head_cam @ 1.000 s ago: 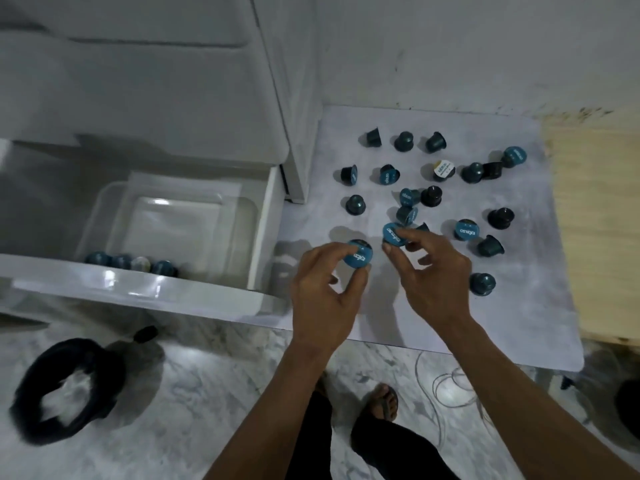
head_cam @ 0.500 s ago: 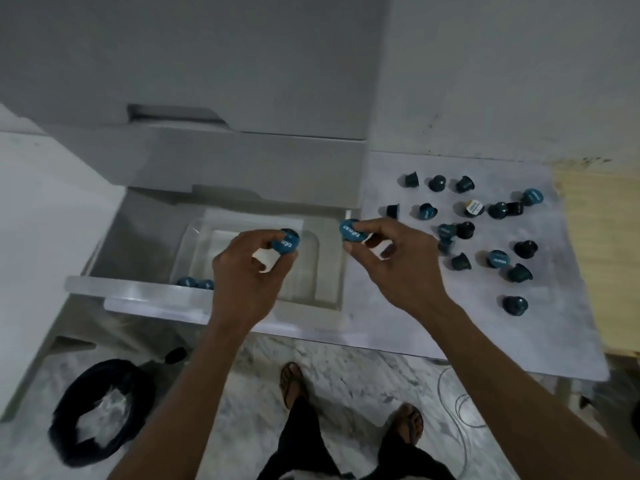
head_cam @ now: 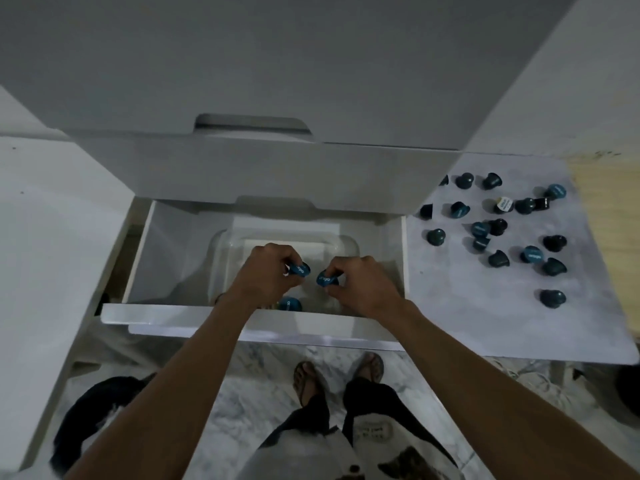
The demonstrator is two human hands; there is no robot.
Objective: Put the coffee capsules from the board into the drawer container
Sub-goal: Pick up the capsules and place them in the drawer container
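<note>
Drop step: left hand (head_cam: 268,271) pinching a capsule (head_cam: 300,269), right hand (head_cam: 360,282) pinching another (head_cam: 325,278), both hovering over the container (head_cam: 221,251) at frame centre. Next: release. Board (head_cam: 450,306) at right still holding many.

Drawer (head_cam: 242,320) front: smooth white laminate, slight sheen on its lip. Container (head_cam: 346,244) inside: clear glossy plastic. Capsules (head_cam: 498,259) at 2 o'clock: dark teal bodies, semi-gloss; lids look like printed blue foil, one lid (head_cam: 504,204) white. Board (head_cam: 485,323) under them: matt, mottled grey marble-look. Floor (head_cam: 263,382) at 6 o'clock: polished veined marble. Wood-grain surface (head_cam: 606,202) at 3 o'clock, matt.
</note>
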